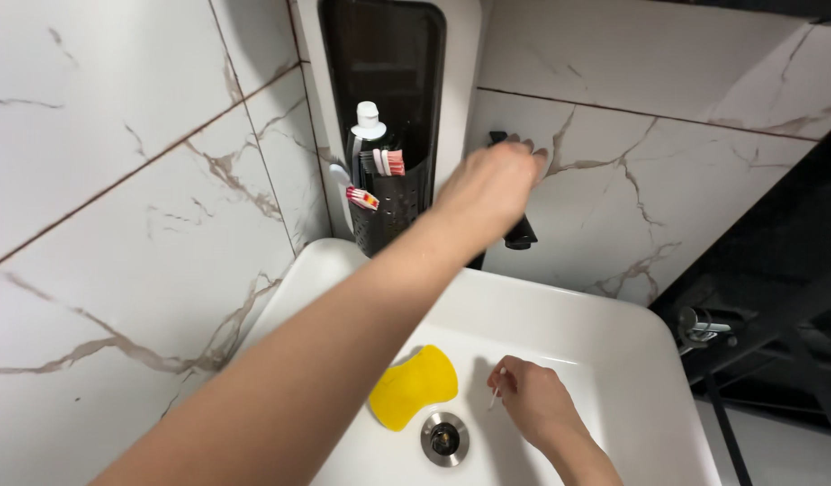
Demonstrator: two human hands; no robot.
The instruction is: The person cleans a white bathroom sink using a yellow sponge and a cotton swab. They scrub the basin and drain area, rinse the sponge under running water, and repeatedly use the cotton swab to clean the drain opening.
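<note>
1. Left hand [490,184] reaches far, fingers curled over the black tap [521,232].
2. Right hand [534,402] pinches a thin stick [496,392] over the sink [605,333], near the yellow sponge [414,387].
3. Risk: a loosened pinch could send the stick down the drain [444,438].

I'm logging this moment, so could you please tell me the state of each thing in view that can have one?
Left hand: stretched out, resting on the black wall tap.
Right hand: shut on a thin white stick, inside the sink.
Black wall tap: no water visible.
Yellow sponge: lying flat in the basin beside the drain.
Drain: open, no standing water.
Toothbrushes: upright in the black holder.
</note>
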